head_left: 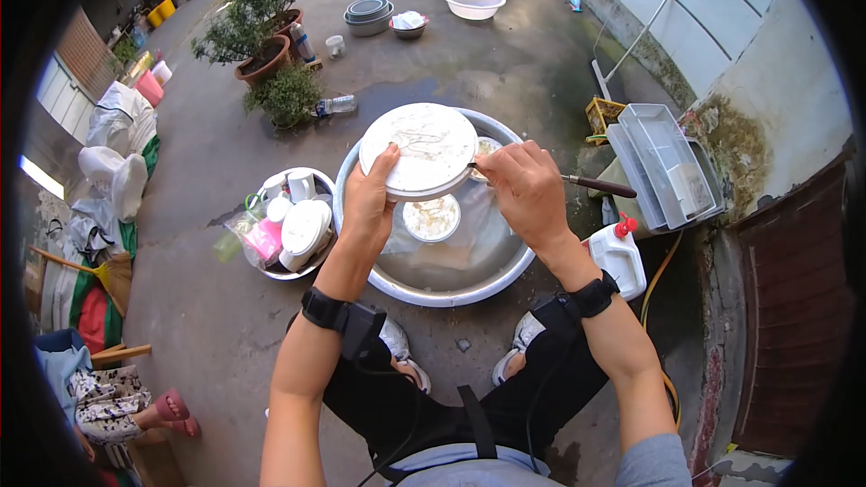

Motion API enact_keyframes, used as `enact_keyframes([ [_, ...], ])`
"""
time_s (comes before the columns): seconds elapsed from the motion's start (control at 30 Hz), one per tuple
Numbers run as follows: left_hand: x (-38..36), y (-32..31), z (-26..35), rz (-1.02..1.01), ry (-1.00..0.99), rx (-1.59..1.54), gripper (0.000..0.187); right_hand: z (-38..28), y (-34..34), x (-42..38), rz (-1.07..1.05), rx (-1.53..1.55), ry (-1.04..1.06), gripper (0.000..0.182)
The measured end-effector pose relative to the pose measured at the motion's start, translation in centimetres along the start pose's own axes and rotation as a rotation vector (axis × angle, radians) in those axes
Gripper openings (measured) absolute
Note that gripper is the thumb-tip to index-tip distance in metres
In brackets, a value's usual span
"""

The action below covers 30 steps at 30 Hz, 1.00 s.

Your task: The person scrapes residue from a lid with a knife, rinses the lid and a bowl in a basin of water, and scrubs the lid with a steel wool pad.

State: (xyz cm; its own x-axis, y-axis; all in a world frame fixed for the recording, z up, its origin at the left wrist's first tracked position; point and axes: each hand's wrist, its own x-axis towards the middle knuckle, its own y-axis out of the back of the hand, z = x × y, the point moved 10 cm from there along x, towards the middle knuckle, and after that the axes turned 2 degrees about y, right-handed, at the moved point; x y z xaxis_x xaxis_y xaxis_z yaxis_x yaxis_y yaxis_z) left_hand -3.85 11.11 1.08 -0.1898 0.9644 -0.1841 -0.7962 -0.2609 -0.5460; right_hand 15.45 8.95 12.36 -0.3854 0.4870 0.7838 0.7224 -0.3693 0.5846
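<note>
My left hand [372,189] is closed on a round white lid-like plastic piece [418,146], thumb on top, its face smeared and streaked. A slim tool with a brown handle [603,186] is pinched in my right hand [525,189]; its dark tip reaches the right edge of the white piece, and the rest is hidden by my fingers. Below both hands sits a wide metal basin [424,296] holding cloudy water. In it lie a round white piece [432,219] with yellowish residue and a similar one [487,146], partly hidden behind my right hand.
To the left, a smaller basin [269,271] holds white containers and a pink item. A white jug with a red cap [617,257] and clear plastic bins [663,167] stand at right. Potted plants [263,61] and a pale basin [474,2] lie ahead. Another person's sandalled foot [176,413] shows lower left.
</note>
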Motion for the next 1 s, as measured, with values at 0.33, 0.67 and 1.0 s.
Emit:
enact_keyframes([
  [0.33, -0.6, -1.9, -0.1, -0.077, 0.011, 0.080, 0.044, 2.2, 0.1, 0.0, 0.078, 0.083, -0.138, 0.009],
  [0.67, -0.7, -2.7, -0.9, -0.168, 0.050, 0.078, 0.045, 2.5, -0.1, -0.4, 0.046, 0.051, -0.152, 0.008],
  [1.0, -0.8, -2.5, -1.0, -0.218, 0.083, 0.179, 0.044, 2.8, -0.3, -0.5, 0.041, 0.049, -0.149, 0.010],
])
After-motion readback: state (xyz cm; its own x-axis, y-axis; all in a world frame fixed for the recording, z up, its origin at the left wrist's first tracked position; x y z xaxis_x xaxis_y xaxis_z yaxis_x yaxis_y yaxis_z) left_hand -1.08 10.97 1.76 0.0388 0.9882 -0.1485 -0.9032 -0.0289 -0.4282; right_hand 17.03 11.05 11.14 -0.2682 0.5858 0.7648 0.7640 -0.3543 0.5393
